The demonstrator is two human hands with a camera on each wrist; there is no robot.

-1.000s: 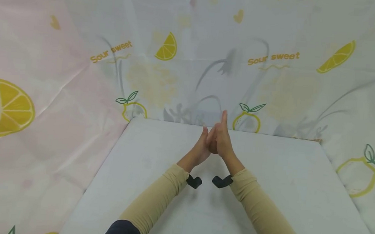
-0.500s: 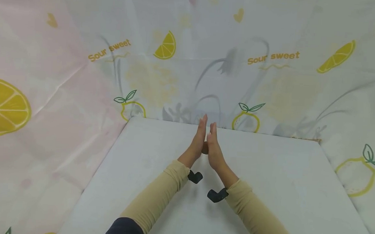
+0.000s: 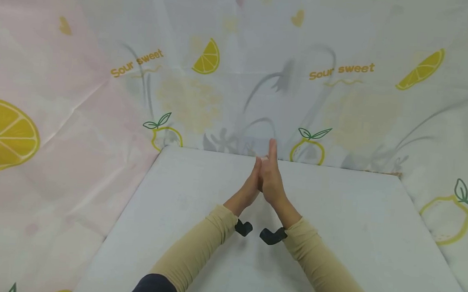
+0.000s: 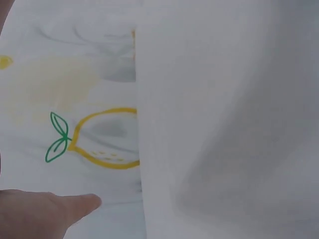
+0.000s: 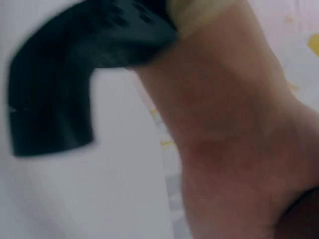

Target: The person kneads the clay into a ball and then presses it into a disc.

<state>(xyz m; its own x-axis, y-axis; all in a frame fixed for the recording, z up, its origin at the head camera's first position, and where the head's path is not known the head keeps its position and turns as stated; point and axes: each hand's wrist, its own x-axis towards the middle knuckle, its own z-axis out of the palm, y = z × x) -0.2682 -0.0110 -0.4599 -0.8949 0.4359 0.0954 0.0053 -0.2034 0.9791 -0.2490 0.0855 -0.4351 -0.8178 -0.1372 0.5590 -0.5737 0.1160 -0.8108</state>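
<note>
Palm facing palm, my left hand [image 3: 249, 188] and right hand [image 3: 273, 182] press together above the table in the head view. Between the palms sits a dark brown lump [image 5: 305, 219], its rounded edge showing at the lower right of the right wrist view. The head view gives only a sliver of it; the hands hide the rest. Right fingers point straight ahead, reaching farther than the left ones. The left wrist [image 5: 219, 94] fills much of the right wrist view. A fingertip [image 4: 89, 201] shows at the lower left of the left wrist view.
A white tabletop [image 3: 199, 179] lies under both arms. Behind it and at the sides hangs a cloth [image 3: 237, 97] printed with lemons and "Sour sweet" lettering. Black curved camera mounts [image 3: 272, 236] stick inward from both wrists.
Since half a second ago the right hand has slid forward and the left back, the palms rubbing over the brown lump. A second ago the right hand was likewise forward.
</note>
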